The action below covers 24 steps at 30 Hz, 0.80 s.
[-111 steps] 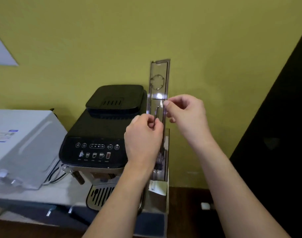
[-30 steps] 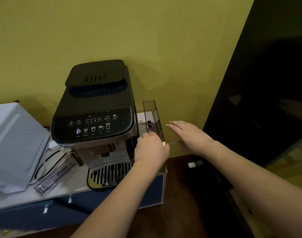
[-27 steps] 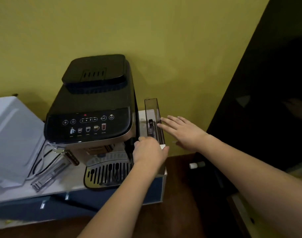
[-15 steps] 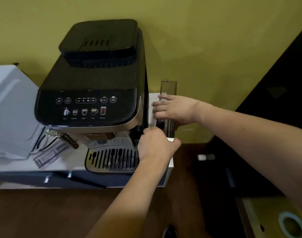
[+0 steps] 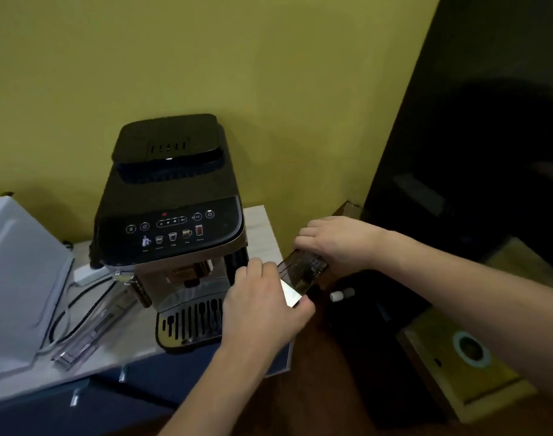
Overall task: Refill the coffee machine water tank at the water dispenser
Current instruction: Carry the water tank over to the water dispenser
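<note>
Yellow wall (image 5: 206, 58) backs a white counter (image 5: 262, 228) carrying a black coffee machine (image 5: 171, 199), its control panel facing the viewer. At the machine's 3 o'clock, off the counter's edge, a smoky transparent tank (image 5: 303, 272) is held tilted between both hands. Left hand (image 5: 262, 309) grasps the tank's near lower end, fingers wrapped over it; right hand (image 5: 338, 243) clasps its upper side from above. At the machine's 9 o'clock stands a white appliance (image 5: 17, 278), and a clear lid (image 5: 92, 328) lies on the counter at 7 o'clock beside black cables (image 5: 64, 319). A dark cabinet (image 5: 473, 152) rises at 3 o'clock, with a wooden box (image 5: 476, 366) below it.
</note>
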Tool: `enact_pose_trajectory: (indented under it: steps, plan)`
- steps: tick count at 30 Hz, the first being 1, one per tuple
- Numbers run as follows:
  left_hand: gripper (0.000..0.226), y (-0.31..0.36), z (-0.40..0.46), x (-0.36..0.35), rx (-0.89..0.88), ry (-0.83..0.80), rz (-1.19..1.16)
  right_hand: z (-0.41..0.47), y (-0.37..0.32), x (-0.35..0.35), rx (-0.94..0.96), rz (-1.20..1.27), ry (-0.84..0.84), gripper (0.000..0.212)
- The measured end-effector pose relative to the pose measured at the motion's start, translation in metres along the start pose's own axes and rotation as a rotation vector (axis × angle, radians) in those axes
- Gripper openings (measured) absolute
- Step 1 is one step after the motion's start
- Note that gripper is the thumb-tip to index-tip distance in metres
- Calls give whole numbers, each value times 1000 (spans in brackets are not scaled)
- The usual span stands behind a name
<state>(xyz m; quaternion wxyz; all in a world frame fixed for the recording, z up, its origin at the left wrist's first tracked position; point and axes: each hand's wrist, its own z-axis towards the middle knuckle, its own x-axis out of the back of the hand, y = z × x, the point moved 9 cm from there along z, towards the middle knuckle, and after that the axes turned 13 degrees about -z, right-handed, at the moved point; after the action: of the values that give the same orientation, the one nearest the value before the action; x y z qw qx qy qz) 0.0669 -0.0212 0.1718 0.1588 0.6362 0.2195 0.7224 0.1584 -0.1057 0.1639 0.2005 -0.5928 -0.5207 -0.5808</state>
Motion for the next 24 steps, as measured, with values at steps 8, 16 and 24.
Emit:
enact_pose_trajectory:
  steps: [8,16,24]
  plan:
    - [71,32,-46,6,-389,4,-138,-90,-34,-5,-383,221,3,83]
    - [72,83,-99,-36,-498,-23,-390,-187,-53,-30,-532,288,2,77]
    - [68,174,-141,-116,-409,-101,-566,-305,-35,-90,-559,341,55,77]
